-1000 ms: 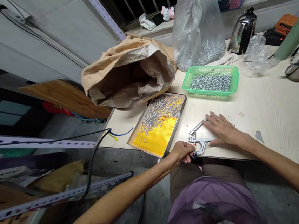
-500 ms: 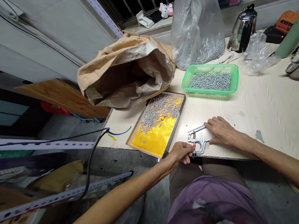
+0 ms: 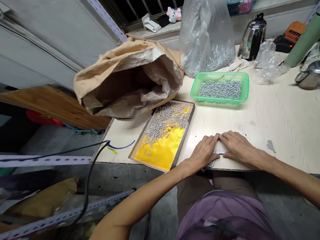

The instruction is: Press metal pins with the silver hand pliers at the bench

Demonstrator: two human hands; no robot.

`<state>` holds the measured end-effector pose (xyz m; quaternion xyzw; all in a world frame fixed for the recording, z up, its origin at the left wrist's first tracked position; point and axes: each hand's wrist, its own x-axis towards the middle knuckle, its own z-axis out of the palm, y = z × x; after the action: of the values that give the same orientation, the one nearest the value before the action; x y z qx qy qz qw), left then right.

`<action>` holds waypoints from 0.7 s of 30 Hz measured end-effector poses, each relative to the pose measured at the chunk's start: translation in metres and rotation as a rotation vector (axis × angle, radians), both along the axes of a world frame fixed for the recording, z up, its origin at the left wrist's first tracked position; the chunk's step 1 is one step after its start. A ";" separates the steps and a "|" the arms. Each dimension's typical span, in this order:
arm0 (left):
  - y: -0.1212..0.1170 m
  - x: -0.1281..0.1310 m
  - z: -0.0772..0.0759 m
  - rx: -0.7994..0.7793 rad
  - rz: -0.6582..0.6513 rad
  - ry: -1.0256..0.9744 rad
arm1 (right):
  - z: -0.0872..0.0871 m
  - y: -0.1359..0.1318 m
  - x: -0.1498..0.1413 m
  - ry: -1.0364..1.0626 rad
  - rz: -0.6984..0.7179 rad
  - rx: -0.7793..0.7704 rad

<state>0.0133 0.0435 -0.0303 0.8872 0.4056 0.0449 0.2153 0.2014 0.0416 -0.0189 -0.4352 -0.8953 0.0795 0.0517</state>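
Note:
A pair of silver snap pliers [image 3: 211,164] lies at the table's front edge, mostly covered by my two hands. My left hand [image 3: 204,152] is closed over the jaw side, fingers on top and thumb below. From the other side my right hand [image 3: 238,146] grips the handles, its fingertips meeting those of the left. Whatever sits in the jaws is hidden under my fingers. Left of my hands is a shallow tray [image 3: 163,155] with a yellow bottom, holding many small silver metal pins [image 3: 167,121]. Beyond my hands stands a green plastic basket [image 3: 220,101] full of similar pins.
A large open brown paper sack [image 3: 128,81] lies behind the tray. Behind the basket stands a clear plastic bag [image 3: 207,36] of metal pieces. A metal kettle [image 3: 252,37], crumpled plastic [image 3: 268,64], a lidded metal cup [image 3: 315,74] and a green cylinder [image 3: 307,38] stand to the right.
My left hand has moved from the pliers' jaw up onto the tool, next to my right hand. The handles, spread apart before, are now covered by both hands. The view has shifted slightly.

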 end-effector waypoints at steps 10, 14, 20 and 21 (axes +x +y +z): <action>0.021 0.020 0.013 -0.007 -0.053 0.234 | -0.007 -0.001 0.026 -0.037 -0.063 0.042; 0.022 0.024 0.016 -0.011 -0.081 0.287 | -0.003 0.007 0.026 -0.065 -0.021 -0.018; 0.019 0.030 0.017 -0.015 -0.102 0.195 | -0.001 0.002 0.021 -0.088 -0.026 0.008; 0.019 0.031 0.017 -0.021 -0.126 0.190 | -0.002 0.000 0.021 -0.089 -0.027 0.020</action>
<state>0.0446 0.0629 -0.0137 0.9089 0.3681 -0.0570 0.1875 0.2223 0.0416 -0.0207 -0.4498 -0.8915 0.0506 0.0170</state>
